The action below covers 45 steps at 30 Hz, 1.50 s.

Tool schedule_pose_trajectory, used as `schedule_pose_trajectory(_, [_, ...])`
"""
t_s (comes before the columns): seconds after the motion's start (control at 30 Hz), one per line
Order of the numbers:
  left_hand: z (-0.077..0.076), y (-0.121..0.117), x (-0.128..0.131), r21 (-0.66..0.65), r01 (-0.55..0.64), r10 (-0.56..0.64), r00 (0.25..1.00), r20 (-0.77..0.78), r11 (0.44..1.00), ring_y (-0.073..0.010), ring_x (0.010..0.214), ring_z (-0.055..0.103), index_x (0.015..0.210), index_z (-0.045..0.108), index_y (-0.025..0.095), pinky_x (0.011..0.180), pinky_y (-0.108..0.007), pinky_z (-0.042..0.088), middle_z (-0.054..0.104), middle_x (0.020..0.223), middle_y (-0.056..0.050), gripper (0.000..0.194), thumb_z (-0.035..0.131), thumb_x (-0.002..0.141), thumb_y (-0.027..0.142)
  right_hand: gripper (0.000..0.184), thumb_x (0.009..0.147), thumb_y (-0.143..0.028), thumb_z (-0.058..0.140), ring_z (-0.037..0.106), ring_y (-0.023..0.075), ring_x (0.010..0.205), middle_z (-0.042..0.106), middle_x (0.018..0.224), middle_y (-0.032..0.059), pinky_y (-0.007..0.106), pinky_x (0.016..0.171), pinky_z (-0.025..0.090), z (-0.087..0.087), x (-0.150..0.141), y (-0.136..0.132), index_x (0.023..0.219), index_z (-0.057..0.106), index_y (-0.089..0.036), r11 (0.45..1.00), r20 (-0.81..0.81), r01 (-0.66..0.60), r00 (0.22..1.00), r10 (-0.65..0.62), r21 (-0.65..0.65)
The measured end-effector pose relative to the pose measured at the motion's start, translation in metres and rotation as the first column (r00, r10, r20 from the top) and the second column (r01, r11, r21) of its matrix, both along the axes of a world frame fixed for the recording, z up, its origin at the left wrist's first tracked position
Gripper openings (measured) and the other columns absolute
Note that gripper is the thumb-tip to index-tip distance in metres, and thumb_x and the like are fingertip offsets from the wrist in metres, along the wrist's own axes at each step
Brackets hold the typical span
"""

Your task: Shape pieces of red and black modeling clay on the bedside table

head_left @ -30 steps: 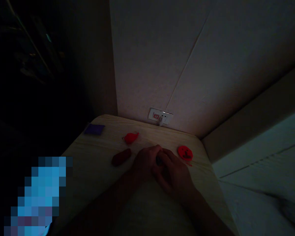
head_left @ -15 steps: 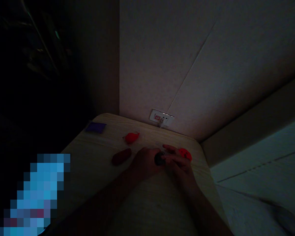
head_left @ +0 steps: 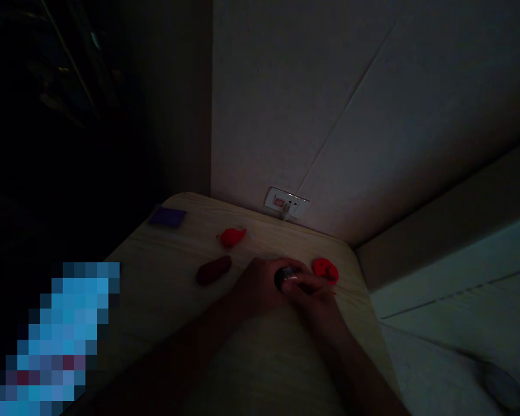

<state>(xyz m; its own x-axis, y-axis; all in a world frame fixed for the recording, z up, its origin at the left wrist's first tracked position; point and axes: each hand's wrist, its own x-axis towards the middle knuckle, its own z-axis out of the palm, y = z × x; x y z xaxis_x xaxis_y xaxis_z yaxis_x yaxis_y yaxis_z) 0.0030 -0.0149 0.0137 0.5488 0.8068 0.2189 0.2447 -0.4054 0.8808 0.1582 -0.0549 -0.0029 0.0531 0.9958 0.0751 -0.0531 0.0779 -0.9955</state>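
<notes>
In the dim light, a small dark round object point(head_left: 281, 279) with a shiny, clear film-like part sits between my two hands above the table; its kind is too dark to tell. My left hand point(head_left: 262, 284) is closed around its left side. The fingers of my right hand point(head_left: 314, 292) pinch the shiny part from the right. Just beyond my right hand lies a flat red disc point(head_left: 325, 270) with dark marks. To the left of my left hand rests a dark red oblong item point(head_left: 214, 271), and behind that a bright red wrapped lump point(head_left: 231, 237) with twisted ends.
A purple packet point(head_left: 167, 217) lies at the far left corner of the wooden table point(head_left: 156, 294). A wall socket point(head_left: 286, 202) with a plug in it is just behind the table's back edge. A bright blurred-out screen point(head_left: 65, 335) shows at lower left.
My right fingers have closed in on the dark round object, and its shiny part now shows more. The red disc is less covered by my right hand. The view has shifted slightly.
</notes>
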Motion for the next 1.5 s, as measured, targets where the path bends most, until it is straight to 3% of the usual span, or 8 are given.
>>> schedule_pose_trajectory(0.2, [-0.004,0.0,0.002,0.123,-0.2,0.227,0.932,-0.283,0.972,-0.0269,0.082,0.07,0.113,0.071,0.027,0.073,-0.035,0.05,0.076,0.091,-0.006,0.029,0.062,0.086,0.027,0.018,0.07,-0.04,0.09,0.07,0.0277,0.11,0.075,0.117,0.0057,0.049,0.099,0.055,-0.004,-0.004,0.0,0.084,0.083,-0.03,0.998,-0.104,-0.037,0.994,0.031,-0.05])
schedule_pose_trajectory(0.37, [0.0,-0.005,0.007,0.256,-0.195,0.294,0.847,-0.443,0.947,-0.0287,0.085,0.07,0.11,0.067,0.02,0.078,-0.04,0.05,0.075,0.099,-0.012,0.023,0.052,0.094,0.026,0.025,0.076,-0.045,0.083,0.072,0.0285,0.102,0.076,0.115,0.0097,0.049,0.093,0.058,-0.005,-0.007,-0.004,0.089,0.081,-0.024,0.999,-0.082,-0.003,0.997,-0.001,-0.048])
schedule_pose_trajectory(0.5, [-0.001,-0.01,0.01,0.233,-0.172,0.241,0.919,-0.312,0.957,-0.0294,0.095,0.068,0.115,0.063,0.02,0.089,-0.043,0.051,0.072,0.109,-0.011,0.029,0.058,0.09,0.034,0.02,0.079,-0.04,0.081,0.072,0.0276,0.099,0.077,0.107,0.01,0.046,0.089,0.059,-0.005,0.001,-0.001,0.085,0.079,-0.021,0.996,-0.056,0.059,0.996,-0.064,-0.072])
schedule_pose_trajectory(0.6, [-0.009,-0.01,0.01,0.155,-0.117,0.136,0.984,-0.116,0.981,-0.0283,0.116,0.063,0.128,0.058,0.018,0.105,-0.045,0.046,0.067,0.129,-0.013,0.036,0.046,0.096,0.028,0.017,0.084,-0.038,0.074,0.071,0.0284,0.105,0.075,0.117,0.0106,0.047,0.092,0.057,-0.005,0.009,0.002,0.087,0.076,-0.022,0.996,-0.008,0.086,0.996,-0.086,-0.003])
schedule_pose_trajectory(0.77, [-0.023,-0.005,0.01,0.024,-0.025,0.022,0.993,0.116,0.999,-0.0227,0.137,0.049,0.144,0.046,0.017,0.118,-0.041,0.037,0.054,0.148,-0.012,0.045,0.038,0.1,0.025,0.009,0.081,-0.032,0.075,0.066,0.0293,0.115,0.071,0.124,0.0086,0.051,0.103,0.05,0.0,0.018,0.006,0.08,0.074,-0.023,0.99,0.005,0.127,0.992,-0.127,0.055])
schedule_pose_trajectory(1.13, [-0.015,-0.008,0.009,0.132,-0.069,0.069,0.998,0.002,0.989,-0.0272,0.135,0.05,0.153,0.036,0.012,0.118,-0.045,0.039,0.052,0.146,-0.018,0.052,0.035,0.103,0.026,0.009,0.082,-0.032,0.075,0.057,0.032,0.13,0.063,0.142,0.0051,0.058,0.112,0.041,0.013,0.026,0.003,0.076,0.079,-0.027,0.991,0.194,0.052,0.978,-0.075,0.123])
schedule_pose_trajectory(1.33, [-0.021,-0.005,0.009,0.126,-0.07,0.075,0.996,-0.036,0.99,-0.0284,0.13,0.056,0.15,0.042,0.012,0.113,-0.046,0.043,0.057,0.143,-0.018,0.052,0.037,0.101,0.026,0.003,0.08,-0.029,0.08,0.059,0.0313,0.125,0.065,0.139,0.0049,0.052,0.105,0.048,0.011,0.029,0.006,0.08,0.083,-0.03,0.978,0.221,0.019,0.973,-0.066,0.208])
schedule_pose_trajectory(1.5, [-0.008,-0.001,0.003,0.019,-0.035,0.035,0.999,0.0,0.999,-0.0251,0.102,0.068,0.113,0.069,0.016,0.091,-0.035,0.05,0.074,0.109,-0.01,0.031,0.046,0.094,0.025,0.007,0.082,-0.025,0.08,0.06,0.0277,0.117,0.062,0.138,0.0039,0.047,0.099,0.051,0.01,0.025,0.005,0.081,0.082,-0.031,0.961,0.206,0.002,0.977,-0.061,0.278])
